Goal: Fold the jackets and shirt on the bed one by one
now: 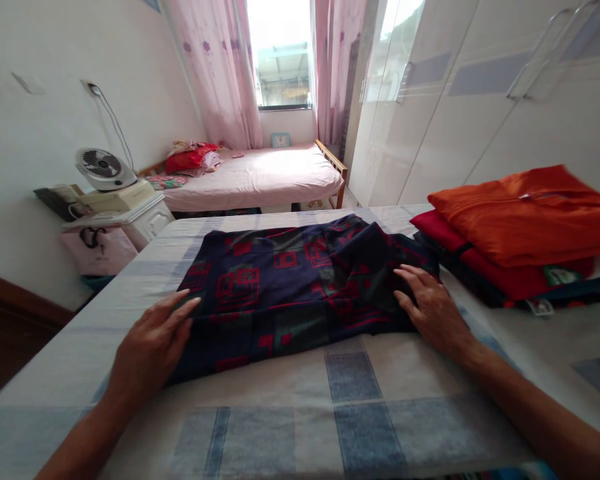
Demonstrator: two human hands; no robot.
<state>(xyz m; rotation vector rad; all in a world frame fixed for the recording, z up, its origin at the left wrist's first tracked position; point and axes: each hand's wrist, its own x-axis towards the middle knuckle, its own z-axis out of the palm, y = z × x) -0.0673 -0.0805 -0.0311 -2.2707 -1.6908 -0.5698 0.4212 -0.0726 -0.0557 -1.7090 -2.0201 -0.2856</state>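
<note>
A dark navy shirt (280, 287) with red and grey-green square patterns lies folded lengthwise on the bed, its collar end bunched toward the right. My left hand (153, 337) rests at the shirt's left end, fingers stretched out over the cloth. At the collar end, my right hand (427, 303) has its fingers spread, on or just over the fabric; whether they touch is hard to tell. Neither hand grips the cloth. Under the shirt is a white bedsheet (300, 393) with blue-grey checks.
Right of the shirt stands a stack of folded clothes, an orange garment (525, 213) on top of a red one (485, 260). A second bed (275, 173) stands by the window. At left, a small fan (103, 167) sits on a white cabinet (147, 220). Wardrobes (460, 100) line the right wall.
</note>
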